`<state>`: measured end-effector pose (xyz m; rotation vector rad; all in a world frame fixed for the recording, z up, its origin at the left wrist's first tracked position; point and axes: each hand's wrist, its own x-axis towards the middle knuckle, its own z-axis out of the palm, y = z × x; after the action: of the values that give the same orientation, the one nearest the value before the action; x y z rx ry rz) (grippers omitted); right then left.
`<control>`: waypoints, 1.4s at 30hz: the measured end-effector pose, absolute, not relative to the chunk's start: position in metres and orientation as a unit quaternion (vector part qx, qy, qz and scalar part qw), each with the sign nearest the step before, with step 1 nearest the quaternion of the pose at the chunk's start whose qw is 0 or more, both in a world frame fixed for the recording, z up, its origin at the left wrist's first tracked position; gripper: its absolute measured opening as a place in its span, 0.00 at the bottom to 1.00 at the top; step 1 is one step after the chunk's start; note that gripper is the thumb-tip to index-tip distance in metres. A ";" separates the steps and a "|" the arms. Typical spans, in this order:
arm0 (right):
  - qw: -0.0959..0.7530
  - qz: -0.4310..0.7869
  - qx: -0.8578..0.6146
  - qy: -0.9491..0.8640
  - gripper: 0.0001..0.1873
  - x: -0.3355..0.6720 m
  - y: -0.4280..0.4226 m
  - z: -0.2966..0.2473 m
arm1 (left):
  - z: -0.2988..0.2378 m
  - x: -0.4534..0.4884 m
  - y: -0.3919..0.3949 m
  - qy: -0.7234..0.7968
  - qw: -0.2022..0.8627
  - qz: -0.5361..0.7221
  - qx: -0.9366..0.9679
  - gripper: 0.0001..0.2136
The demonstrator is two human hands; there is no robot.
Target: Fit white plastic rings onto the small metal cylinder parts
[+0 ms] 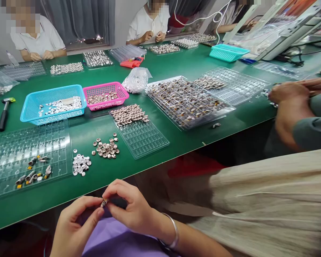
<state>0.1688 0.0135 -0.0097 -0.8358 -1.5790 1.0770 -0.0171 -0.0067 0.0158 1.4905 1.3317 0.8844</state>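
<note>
Just off the table's front edge, my left hand [74,224] and my right hand [132,208] meet over my lap. Thumbs and forefingers of both pinch a tiny earbud part [104,203], dark with a light patch; the fingertips hide most of it. Beyond my hands lie a pile of white round caps [81,164] and a pile of beige cup-shaped earbud shells [106,148]. To the left, a clear plastic tray [53,142] bears several grey earbud pieces [30,177] with yellow tabs.
A blue basket [53,116] and a pink basket [107,104] hold small parts. Nearby are a half-filled tray [144,139], a full stacked tray [187,101] and a hammer [4,114]. A co-worker's arm [289,110] rests at the right; other people sit across the green table [176,146].
</note>
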 end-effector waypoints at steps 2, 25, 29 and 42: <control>0.508 0.415 -0.340 -0.674 0.11 0.169 0.013 -0.010 | 0.017 -0.013 -0.009 0.566 0.484 0.370 0.556 0.07; 0.522 0.367 -0.290 -0.713 0.11 0.174 0.008 -0.013 | 0.018 -0.005 -0.016 0.588 0.550 0.406 0.431 0.11; 0.552 0.375 -0.299 -0.682 0.09 0.172 0.009 -0.014 | 0.007 -0.013 -0.014 0.545 0.585 0.406 0.442 0.09; 0.573 0.329 -0.274 -0.699 0.14 0.172 0.004 -0.018 | 0.018 -0.007 -0.013 0.530 0.489 0.432 0.541 0.06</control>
<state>0.1717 0.0044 -0.0181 -0.6414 -1.6378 0.7701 -0.0069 -0.0130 0.0182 1.3147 1.2885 1.0494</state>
